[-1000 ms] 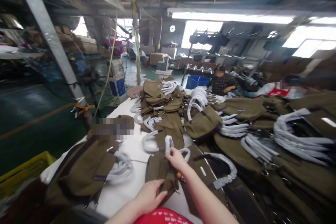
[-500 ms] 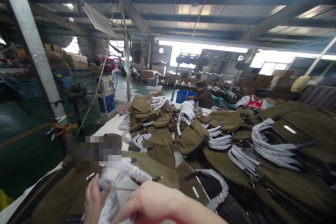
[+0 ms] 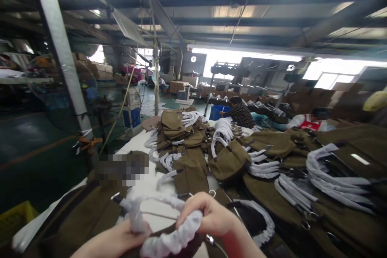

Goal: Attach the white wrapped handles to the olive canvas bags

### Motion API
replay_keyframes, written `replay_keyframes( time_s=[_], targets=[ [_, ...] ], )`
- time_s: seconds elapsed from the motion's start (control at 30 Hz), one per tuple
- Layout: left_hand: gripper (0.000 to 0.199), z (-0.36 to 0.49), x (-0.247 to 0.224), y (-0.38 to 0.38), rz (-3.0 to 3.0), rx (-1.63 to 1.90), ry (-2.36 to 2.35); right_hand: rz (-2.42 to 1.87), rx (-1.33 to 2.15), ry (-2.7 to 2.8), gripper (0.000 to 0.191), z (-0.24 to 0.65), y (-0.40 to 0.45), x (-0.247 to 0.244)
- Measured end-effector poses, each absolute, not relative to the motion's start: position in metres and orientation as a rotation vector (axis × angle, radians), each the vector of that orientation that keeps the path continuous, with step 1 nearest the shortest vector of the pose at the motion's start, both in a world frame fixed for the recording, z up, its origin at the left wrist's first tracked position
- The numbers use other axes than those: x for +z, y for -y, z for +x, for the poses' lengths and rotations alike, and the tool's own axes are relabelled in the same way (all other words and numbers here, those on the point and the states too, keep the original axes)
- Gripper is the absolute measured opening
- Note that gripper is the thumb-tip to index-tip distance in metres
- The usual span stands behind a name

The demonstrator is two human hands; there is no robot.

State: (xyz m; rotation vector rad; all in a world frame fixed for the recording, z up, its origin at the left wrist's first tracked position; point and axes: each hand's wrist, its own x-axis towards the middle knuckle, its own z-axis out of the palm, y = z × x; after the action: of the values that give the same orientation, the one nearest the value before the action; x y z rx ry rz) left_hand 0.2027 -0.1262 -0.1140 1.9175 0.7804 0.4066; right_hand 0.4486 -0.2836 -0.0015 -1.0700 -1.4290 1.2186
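Near the bottom centre, my right hand [image 3: 208, 215] pinches a bag handle [image 3: 173, 240] wrapped in crinkled white material. My left hand [image 3: 130, 236] is closed around the lower left part of a second wrapped handle [image 3: 157, 196], which arches above the first. The dark bag below them is mostly cut off by the frame's bottom edge. Just beyond my hands lies an olive bag [image 3: 190, 175] with a wrapped handle. Another wrapped handle [image 3: 266, 219] curves on a bag right of my right hand.
Piled olive bags [image 3: 229, 161] cover much of the white table [image 3: 136, 141]. A metal post [image 3: 65, 56] stands at the left, above a yellow crate [image 3: 18, 221]. Beyond the table are a person in a checked shirt [image 3: 242, 115] and another in a red apron [image 3: 310, 123].
My hands have moved apart, and the wrapped handles now stand raised between them. An olive bag beyond them shows more fully. The view has shifted left.
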Motion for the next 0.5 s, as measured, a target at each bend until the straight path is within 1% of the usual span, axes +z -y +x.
replay_keyframes(
  time_s=[0.03,0.07,0.1,0.13,0.17,0.23,0.3,0.33,0.37,0.4,0.5],
  targets=[
    [0.053,0.203,-0.1,0.123,1.822,0.22,-0.684,-1.114,1.184,1.468,0.043,0.458,0.289,0.001],
    [0.052,0.204,-0.09,0.119,1.735,0.124,-0.639,-1.167,1.15,1.52,0.048,0.469,0.295,0.003],
    [0.052,0.205,-0.083,0.115,1.687,0.077,-0.603,-1.2,1.174,1.587,0.057,0.481,0.3,0.005],
    [0.055,0.208,-0.081,0.112,1.646,0.029,-0.567,-1.189,1.249,1.664,0.072,0.493,0.305,0.006],
    [0.057,0.213,-0.083,0.11,1.609,0.02,-0.545,-1.175,1.327,1.725,0.082,0.502,0.308,0.005],
    [0.061,0.226,-0.098,0.112,1.646,0.095,-0.61,-1.392,1.191,1.738,0.075,0.511,0.31,0.002],
    [0.065,0.241,-0.118,0.12,1.657,0.146,-0.79,-1.66,0.865,1.672,0.058,0.502,0.31,-0.004],
    [0.066,0.248,-0.128,0.125,1.65,0.162,-0.859,-1.746,0.741,1.646,0.049,0.49,0.31,-0.007],
    [0.066,0.254,-0.135,0.13,1.632,0.182,-0.92,-1.793,0.696,1.653,0.045,0.476,0.308,-0.011],
    [0.065,0.258,-0.141,0.135,1.61,0.2,-0.961,-1.811,0.726,1.685,0.044,0.46,0.306,-0.015],
    [0.063,0.266,-0.149,0.144,1.575,0.253,-1.042,-1.816,0.991,1.718,0.046,0.414,0.291,-0.031]
  ],
)
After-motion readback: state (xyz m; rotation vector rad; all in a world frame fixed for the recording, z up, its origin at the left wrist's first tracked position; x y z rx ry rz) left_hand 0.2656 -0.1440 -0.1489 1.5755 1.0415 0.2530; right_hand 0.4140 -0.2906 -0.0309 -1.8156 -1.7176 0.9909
